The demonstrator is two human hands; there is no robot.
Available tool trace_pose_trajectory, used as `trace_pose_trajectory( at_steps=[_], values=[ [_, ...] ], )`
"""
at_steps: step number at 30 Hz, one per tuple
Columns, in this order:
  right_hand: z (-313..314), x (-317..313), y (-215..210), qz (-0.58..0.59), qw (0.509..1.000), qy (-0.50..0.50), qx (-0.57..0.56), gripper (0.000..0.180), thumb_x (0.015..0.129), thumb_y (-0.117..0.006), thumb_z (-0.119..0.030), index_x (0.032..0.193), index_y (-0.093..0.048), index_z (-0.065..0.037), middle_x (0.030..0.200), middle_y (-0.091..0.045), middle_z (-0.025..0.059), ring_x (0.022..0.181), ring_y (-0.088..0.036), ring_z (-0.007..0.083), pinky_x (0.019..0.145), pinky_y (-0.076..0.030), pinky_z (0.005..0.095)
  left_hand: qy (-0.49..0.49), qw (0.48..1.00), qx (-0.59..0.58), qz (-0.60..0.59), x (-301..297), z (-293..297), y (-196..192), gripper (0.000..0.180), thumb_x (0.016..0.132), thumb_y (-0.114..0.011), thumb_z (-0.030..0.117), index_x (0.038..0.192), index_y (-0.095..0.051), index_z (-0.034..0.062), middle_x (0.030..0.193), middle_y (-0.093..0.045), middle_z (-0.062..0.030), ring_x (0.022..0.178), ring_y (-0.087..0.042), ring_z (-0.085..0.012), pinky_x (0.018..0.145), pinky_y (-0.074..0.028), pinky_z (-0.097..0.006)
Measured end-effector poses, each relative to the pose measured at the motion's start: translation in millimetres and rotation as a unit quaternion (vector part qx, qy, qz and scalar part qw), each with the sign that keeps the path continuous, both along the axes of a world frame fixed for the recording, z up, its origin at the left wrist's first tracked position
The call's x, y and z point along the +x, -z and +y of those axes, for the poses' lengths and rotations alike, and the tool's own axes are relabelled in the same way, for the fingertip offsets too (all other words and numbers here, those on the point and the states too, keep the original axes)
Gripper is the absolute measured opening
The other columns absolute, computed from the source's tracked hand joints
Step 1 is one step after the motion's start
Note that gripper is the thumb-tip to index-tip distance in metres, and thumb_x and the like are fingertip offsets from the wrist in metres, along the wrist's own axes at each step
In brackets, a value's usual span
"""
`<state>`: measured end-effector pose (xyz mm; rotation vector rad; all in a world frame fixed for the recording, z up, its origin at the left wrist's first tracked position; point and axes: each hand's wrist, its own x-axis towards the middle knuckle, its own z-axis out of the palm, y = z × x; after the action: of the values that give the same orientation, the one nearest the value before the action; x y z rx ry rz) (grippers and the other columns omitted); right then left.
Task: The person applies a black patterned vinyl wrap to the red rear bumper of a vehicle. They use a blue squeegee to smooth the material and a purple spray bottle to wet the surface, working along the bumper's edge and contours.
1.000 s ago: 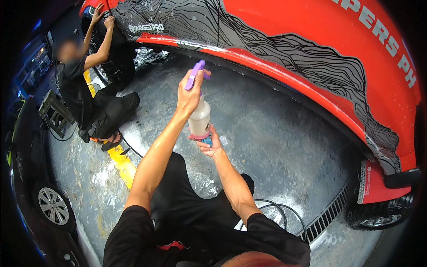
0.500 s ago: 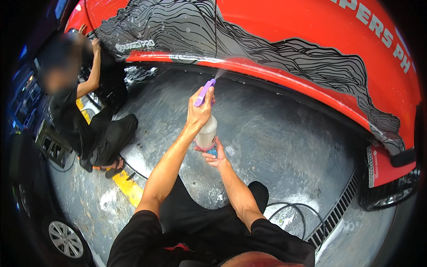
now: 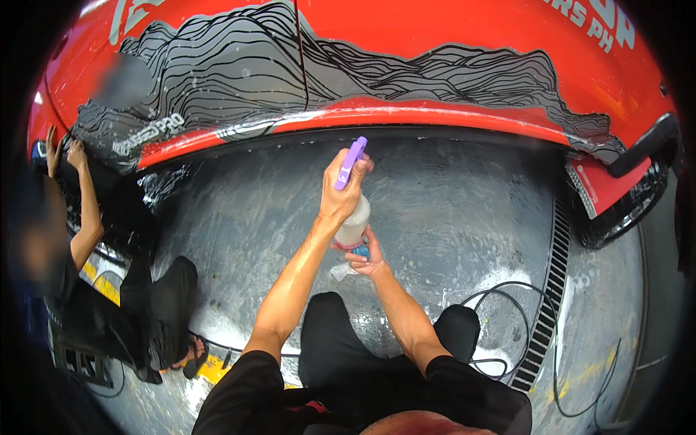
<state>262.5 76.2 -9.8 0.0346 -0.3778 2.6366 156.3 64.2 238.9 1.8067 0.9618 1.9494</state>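
A spray bottle (image 3: 353, 223) with a purple trigger head (image 3: 351, 163) and a cloudy whitish body is in front of me, tilted toward the car. My left hand (image 3: 342, 190) is closed around its neck and trigger. Below, my right hand (image 3: 371, 259) is at the bottle's pinkish base, its fingers curled around a small blue piece (image 3: 360, 251) whose kind I cannot make out. The red car side (image 3: 435, 112), with a grey panel of black wavy lines (image 3: 239, 72), lies just beyond the nozzle. No mist shows at the nozzle.
A co-worker in black (image 3: 101, 312) crouches at the left, hands against the car. Black hose (image 3: 507, 286) loops over the wet grey floor (image 3: 254, 239) at the right, beside a drain grate (image 3: 554, 275) and a car tyre (image 3: 627, 206).
Mist was leaving the nozzle earlier; now none shows. My view has shifted right along the car. Both hands still hold the bottle and the blue piece.
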Motion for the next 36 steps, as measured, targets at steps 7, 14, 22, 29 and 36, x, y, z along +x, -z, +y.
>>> trace_pose_trajectory(
  at_steps=[7,14,22,29,36],
  values=[
    [-4.4,-16.2,16.9,-0.039,0.999,0.023,-0.028,0.097,0.095,-0.055,-0.08,0.144,-0.05,0.003,0.131,-0.065,0.0317,0.044,-0.036,0.0054,0.034,-0.026,0.0167,-0.008,0.995,-0.098,-0.026,-5.7,-13.9,16.5,0.034,0.096,-0.079,0.022,0.122,-0.071,0.0014,0.104,-0.076,-0.0091,0.09,-0.072,-0.0157,0.077,-0.056,-0.033],
    [-17.0,-25.5,35.1,-0.451,0.889,-0.006,0.085,0.066,0.103,-0.059,-0.065,0.117,-0.059,-0.001,0.109,-0.069,0.0173,0.051,-0.045,0.0097,0.037,-0.033,0.0215,-0.093,0.971,-0.204,-0.079,-83.9,-41.4,124.2,0.025,0.102,-0.072,0.02,0.121,-0.074,0.0037,0.078,-0.072,-0.0004,0.056,-0.06,-0.0082,0.055,-0.049,-0.03],
    [29.6,36.7,-70.9,-0.531,0.733,0.387,0.175,0.016,0.101,-0.07,-0.012,0.115,-0.067,-0.004,0.104,-0.065,0.0065,0.084,-0.058,0.015,0.069,-0.053,0.0328,-0.307,0.901,-0.3,-0.064,-213.9,-94.9,273.4,0.033,0.103,-0.072,0.032,0.109,-0.077,-0.0007,0.061,-0.065,-0.0033,0.053,-0.062,-0.012,0.051,-0.048,-0.034],
    [19.5,9.5,-334.4,-0.461,0.359,0.579,0.569,0.034,0.098,-0.075,-0.019,0.124,-0.062,-0.002,0.106,-0.07,0.0102,0.098,-0.065,0.0206,0.086,-0.054,0.0358,-0.402,0.874,-0.275,-0.008,-300.4,-104.8,367.7,0.034,0.103,-0.072,0.031,0.102,-0.075,-0.0029,0.062,-0.066,-0.0097,0.053,-0.063,-0.0184,0.054,-0.048,-0.04],
    [9.0,-41.3,-435.0,-0.441,0.202,0.571,0.662,0.033,0.102,-0.068,-0.019,0.124,-0.054,0.0,0.115,-0.057,0.0205,0.102,-0.064,0.0358,0.09,-0.053,0.0467,-0.447,0.862,-0.238,-0.01,-302.1,-128.5,405.5,0.039,0.104,-0.072,0.029,0.129,-0.071,-0.0003,0.083,-0.074,-0.0104,0.074,-0.07,-0.0172,0.07,-0.054,-0.037]
  ],
)
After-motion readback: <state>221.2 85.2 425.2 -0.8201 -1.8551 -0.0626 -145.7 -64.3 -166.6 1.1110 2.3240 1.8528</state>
